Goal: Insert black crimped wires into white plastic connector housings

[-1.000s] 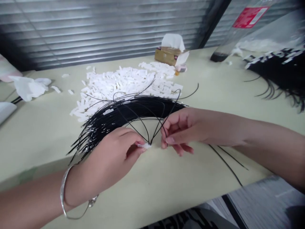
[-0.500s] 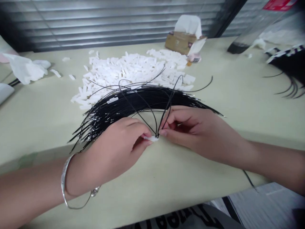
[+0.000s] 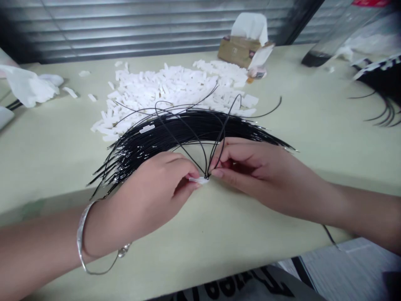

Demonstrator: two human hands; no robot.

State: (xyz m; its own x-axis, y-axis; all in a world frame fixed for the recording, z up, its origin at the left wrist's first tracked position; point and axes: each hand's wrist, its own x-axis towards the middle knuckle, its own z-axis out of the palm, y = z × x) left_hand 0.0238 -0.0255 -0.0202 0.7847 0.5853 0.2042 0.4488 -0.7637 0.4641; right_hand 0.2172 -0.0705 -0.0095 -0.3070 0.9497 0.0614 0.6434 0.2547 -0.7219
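Between thumb and fingers, my left hand (image 3: pixel 156 186) pinches a small white connector housing (image 3: pixel 200 180) over the near part of the table. Several thin black wires (image 3: pixel 205 161) rise from the right end of that housing and arch back over the bundle. My right hand (image 3: pixel 253 173) is closed on a black wire (image 3: pixel 223 146) close to where it meets the housing; its exact tip is hidden by the fingers. Just behind both hands lies a thick curved bundle of black wires (image 3: pixel 181 131) with shiny metal ends. Another white connector housing (image 3: pixel 147 129) rests on the bundle.
A wide heap of white connector housings (image 3: pixel 175 85) spreads behind the bundle. Farther back stand a tissue box (image 3: pixel 234 51) and a tilted bottle with dark liquid (image 3: pixel 316 58). More black wires with white connectors (image 3: pixel 380 81) lie at the right; crumpled tissue (image 3: pixel 29 88) at the left.
The camera view has shifted slightly. Both hands keep nearly the same pose at the connector housing, with the right fingertips still on the wire beside it.
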